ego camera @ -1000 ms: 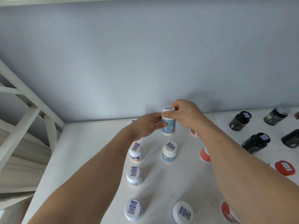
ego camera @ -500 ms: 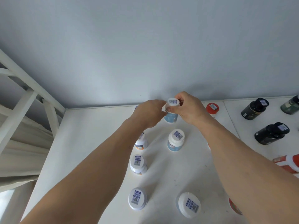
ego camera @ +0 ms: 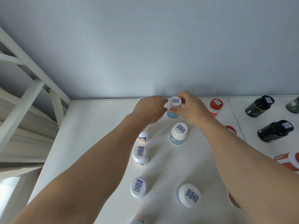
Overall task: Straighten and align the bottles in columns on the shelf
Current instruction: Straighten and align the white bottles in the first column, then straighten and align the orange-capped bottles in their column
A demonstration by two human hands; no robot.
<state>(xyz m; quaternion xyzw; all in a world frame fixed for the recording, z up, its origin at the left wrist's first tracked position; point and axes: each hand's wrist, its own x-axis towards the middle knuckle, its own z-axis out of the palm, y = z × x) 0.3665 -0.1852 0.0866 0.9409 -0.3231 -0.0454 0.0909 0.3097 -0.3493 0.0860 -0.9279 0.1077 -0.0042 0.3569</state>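
Bottles with smooth round white caps, each bearing a small barcode sticker, stand on the matte white shelf (ego camera: 100,126), whose left edge meets a white slatted frame (ego camera: 24,88) and whose back edge butts against the plain grey wall (ego camera: 145,46). Going left to right: a column of orange-labelled bottles (ego camera: 140,155) runs from the front towards the wall; next to it runs a looser column of blue-labelled bottles (ego camera: 178,134), the nearest one (ego camera: 189,195) leaning out of line. At the head of that column, close to the wall, the left hand (ego camera: 149,109) and right hand (ego camera: 190,107) both curl their fingers round the rearmost blue bottle (ego camera: 174,107), which stands upright on the shelf. A second ago this bottle was lifted clear of the surface and further from the wall; it now sits lower and deeper in. Bare shelf lies open left of the orange column. To the right stand red-capped bottles (ego camera: 215,106), then, past a seam, dark bottles (ego camera: 275,130) lying tilted.
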